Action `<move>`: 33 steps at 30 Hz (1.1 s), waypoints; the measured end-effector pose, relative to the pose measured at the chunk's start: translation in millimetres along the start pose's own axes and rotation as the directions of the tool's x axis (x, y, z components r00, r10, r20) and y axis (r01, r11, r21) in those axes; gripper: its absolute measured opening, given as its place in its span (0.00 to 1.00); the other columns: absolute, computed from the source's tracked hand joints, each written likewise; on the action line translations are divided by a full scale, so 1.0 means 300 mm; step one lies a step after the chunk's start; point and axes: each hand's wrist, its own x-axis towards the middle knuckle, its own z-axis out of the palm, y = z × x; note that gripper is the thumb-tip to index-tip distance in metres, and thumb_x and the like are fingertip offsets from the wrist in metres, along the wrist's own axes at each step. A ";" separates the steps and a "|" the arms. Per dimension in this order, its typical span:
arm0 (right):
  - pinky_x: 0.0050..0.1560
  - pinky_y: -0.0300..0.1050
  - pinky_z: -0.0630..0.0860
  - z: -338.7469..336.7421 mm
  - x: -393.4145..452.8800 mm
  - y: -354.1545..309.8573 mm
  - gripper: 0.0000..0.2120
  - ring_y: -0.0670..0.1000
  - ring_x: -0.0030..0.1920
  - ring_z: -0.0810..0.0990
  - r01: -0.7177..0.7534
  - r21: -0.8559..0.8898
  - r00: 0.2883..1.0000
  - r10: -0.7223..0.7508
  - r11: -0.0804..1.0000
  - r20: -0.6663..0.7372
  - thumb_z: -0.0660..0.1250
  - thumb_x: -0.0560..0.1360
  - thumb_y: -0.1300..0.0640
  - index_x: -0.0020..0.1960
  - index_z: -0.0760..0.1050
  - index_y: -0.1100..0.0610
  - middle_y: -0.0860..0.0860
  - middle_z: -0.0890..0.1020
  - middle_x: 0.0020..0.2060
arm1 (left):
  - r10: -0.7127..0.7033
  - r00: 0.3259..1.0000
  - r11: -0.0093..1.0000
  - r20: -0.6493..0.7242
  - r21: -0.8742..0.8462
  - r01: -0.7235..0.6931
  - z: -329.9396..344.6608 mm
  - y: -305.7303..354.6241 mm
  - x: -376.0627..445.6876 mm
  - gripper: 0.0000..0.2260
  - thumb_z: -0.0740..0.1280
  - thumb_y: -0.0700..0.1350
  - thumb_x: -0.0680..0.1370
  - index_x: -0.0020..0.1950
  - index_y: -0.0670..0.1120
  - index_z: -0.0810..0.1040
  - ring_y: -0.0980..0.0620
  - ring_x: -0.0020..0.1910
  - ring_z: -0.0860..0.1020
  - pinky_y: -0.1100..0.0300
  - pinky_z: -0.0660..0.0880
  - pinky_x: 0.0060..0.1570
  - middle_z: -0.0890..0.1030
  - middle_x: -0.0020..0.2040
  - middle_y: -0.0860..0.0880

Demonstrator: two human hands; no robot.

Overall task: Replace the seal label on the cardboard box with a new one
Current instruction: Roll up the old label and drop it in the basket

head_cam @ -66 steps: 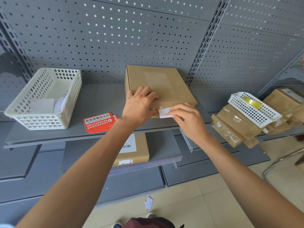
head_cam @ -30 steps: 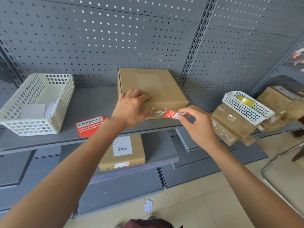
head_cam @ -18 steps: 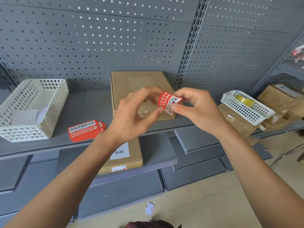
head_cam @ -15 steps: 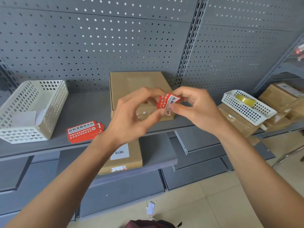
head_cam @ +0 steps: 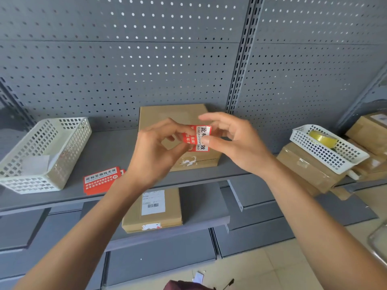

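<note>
A flat cardboard box (head_cam: 165,114) lies on the grey shelf (head_cam: 113,147) against the pegboard. White torn label residue (head_cam: 189,161) marks its front edge. In front of the box, both hands hold a red and white seal label (head_cam: 198,138), which is folded or curled. My left hand (head_cam: 156,150) pinches its left part with thumb and fingers. My right hand (head_cam: 234,141) grips its right part with thumb and forefinger. A stack of red seal labels (head_cam: 101,181) lies on the shelf left of my left wrist.
A white plastic basket (head_cam: 62,158) with paper scraps stands at the shelf's left. Another white basket (head_cam: 326,151) holding a tape roll (head_cam: 322,139) rests on stacked boxes (head_cam: 307,166) at right. A second box with a barcode label (head_cam: 152,210) lies on the lower shelf. Paper scraps lie on the floor.
My right hand peeled the label off the box's front edge. Both hands then lifted away from the box and now fold the label between them.
</note>
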 end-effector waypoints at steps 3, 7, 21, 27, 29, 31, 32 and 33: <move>0.60 0.59 0.77 -0.011 0.005 0.011 0.17 0.46 0.55 0.80 0.063 -0.016 0.996 -0.064 0.998 -0.061 0.74 0.74 0.56 0.63 0.79 0.49 0.44 0.82 0.57 | -0.097 0.994 0.995 -0.057 -0.030 0.095 0.004 0.005 0.002 0.07 0.77 0.39 0.74 0.46 0.51 0.85 0.60 0.41 0.79 0.59 0.75 0.47 0.83 0.43 0.58; 0.60 0.49 0.77 -0.037 0.012 0.023 0.15 0.47 0.66 0.76 0.218 -0.182 0.966 -0.239 0.959 -0.103 0.77 0.72 0.54 0.58 0.82 0.51 0.45 0.76 0.64 | -0.134 0.985 0.989 -0.105 -0.070 0.128 0.018 0.025 0.024 0.05 0.75 0.44 0.77 0.46 0.55 0.84 0.57 0.48 0.80 0.59 0.74 0.48 0.84 0.47 0.57; 0.47 0.35 0.78 -0.076 0.035 -0.004 0.05 0.41 0.42 0.84 0.167 0.042 0.960 -0.153 0.985 -0.234 0.73 0.76 0.62 0.45 0.83 0.52 0.42 0.86 0.39 | -0.305 0.943 0.904 -0.130 -0.349 0.244 0.103 0.120 0.086 0.04 0.75 0.41 0.76 0.42 0.49 0.85 0.53 0.37 0.82 0.51 0.78 0.43 0.87 0.37 0.51; 0.48 0.41 0.80 -0.062 0.045 -0.011 0.07 0.43 0.41 0.84 0.157 0.118 0.969 -0.131 0.980 -0.210 0.73 0.76 0.63 0.45 0.82 0.51 0.45 0.86 0.39 | -0.402 0.904 0.831 -0.146 -0.474 0.293 0.105 0.139 0.077 0.02 0.73 0.37 0.77 0.44 0.43 0.83 0.56 0.33 0.81 0.66 0.75 0.37 0.86 0.37 0.51; 0.46 0.48 0.79 -0.051 0.047 -0.007 0.07 0.49 0.39 0.84 0.142 0.201 0.977 -0.105 0.969 -0.186 0.73 0.76 0.62 0.47 0.78 0.51 0.48 0.86 0.36 | -0.431 0.888 0.803 -0.160 -0.518 0.296 0.094 0.138 0.066 0.04 0.73 0.36 0.77 0.47 0.42 0.79 0.55 0.32 0.81 0.65 0.74 0.36 0.85 0.35 0.49; 0.44 0.53 0.77 -0.038 0.049 -0.006 0.10 0.57 0.38 0.83 0.139 0.290 0.980 -0.088 0.947 -0.180 0.73 0.76 0.61 0.49 0.74 0.52 0.53 0.86 0.36 | -0.443 0.877 0.796 -0.186 -0.532 0.290 0.081 0.129 0.057 0.09 0.72 0.37 0.77 0.48 0.45 0.73 0.52 0.31 0.79 0.61 0.73 0.37 0.84 0.33 0.49; 0.44 0.54 0.77 -0.027 0.051 -0.011 0.11 0.60 0.38 0.83 0.140 0.326 0.980 -0.083 0.935 -0.182 0.73 0.75 0.61 0.49 0.72 0.52 0.55 0.86 0.37 | -0.444 0.873 0.797 -0.203 -0.535 0.280 0.072 0.124 0.051 0.11 0.72 0.36 0.78 0.47 0.46 0.70 0.52 0.31 0.78 0.59 0.72 0.38 0.84 0.33 0.49; 0.44 0.54 0.77 -0.019 0.052 -0.017 0.11 0.60 0.39 0.83 0.145 0.360 0.978 -0.079 0.922 -0.191 0.73 0.75 0.62 0.48 0.71 0.53 0.56 0.86 0.37 | -0.438 0.872 0.798 -0.218 -0.541 0.266 0.066 0.119 0.049 0.11 0.71 0.36 0.78 0.46 0.46 0.70 0.51 0.31 0.77 0.57 0.72 0.38 0.83 0.33 0.50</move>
